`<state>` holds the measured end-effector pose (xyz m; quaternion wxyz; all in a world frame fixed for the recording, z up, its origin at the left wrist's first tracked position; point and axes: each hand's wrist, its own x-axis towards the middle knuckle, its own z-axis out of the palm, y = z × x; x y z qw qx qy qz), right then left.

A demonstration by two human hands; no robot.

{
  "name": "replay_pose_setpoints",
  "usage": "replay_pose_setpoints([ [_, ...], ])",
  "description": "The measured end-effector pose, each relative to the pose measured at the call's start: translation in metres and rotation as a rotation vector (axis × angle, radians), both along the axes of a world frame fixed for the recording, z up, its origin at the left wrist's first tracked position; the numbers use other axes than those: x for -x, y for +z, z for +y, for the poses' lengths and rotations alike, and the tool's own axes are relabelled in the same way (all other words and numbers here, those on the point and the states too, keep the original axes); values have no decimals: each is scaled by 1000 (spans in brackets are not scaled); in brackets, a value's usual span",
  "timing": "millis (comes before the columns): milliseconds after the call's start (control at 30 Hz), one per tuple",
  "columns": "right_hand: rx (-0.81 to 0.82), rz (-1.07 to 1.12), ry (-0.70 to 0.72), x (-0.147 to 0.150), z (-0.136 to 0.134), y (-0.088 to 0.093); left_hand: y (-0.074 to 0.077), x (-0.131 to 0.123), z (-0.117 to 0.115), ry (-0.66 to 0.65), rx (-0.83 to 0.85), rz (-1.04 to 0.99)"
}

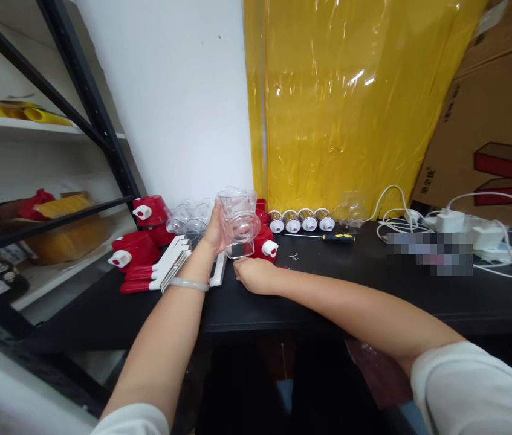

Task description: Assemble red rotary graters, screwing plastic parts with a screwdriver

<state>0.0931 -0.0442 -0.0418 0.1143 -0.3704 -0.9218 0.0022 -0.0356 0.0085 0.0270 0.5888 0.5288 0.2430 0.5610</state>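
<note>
Gripping the clear plastic container (239,208) over the black table (328,284), your left hand (214,231) is closed around its left side. Your right hand (256,276) curls just below the container's base; whether it pinches anything can't be told. Red-and-white handles (158,266) lie to the left, a screwdriver (338,238) to the right.

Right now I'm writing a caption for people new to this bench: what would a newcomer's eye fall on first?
Probably the large, glossy yellow plastic sheet rising behind the black tabletop. Next, near the middle, the clear plastic container held up in the left hand, with the right hand close below it. Then the bright red plastic housings with white knobs, standing out toward the tabletop's left end.
</note>
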Motion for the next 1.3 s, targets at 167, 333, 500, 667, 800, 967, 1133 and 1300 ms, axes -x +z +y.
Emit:
replay_pose_setpoints([
  [167,-42,-96,13,-16,-8,3,-2,-4,-3,-27,-7,31],
  [333,-25,-58,7,-42,-22,12,1,1,-1,6,2,-33],
  [500,46,94,65,-72,-19,22,11,17,1,135,-4,-180],
  [667,85,311,39,-100,-5,29,13,24,4,209,-6,-249],
  [800,199,348,-105,-106,8,24,12,23,6,203,2,-275],
  [967,194,326,-154,-94,24,9,14,23,4,188,43,-328],
  [1133,134,308,-197,-77,26,9,15,23,3,171,57,-342],
  [1300,113,297,-239,-58,22,14,15,24,5,134,50,-337],
])
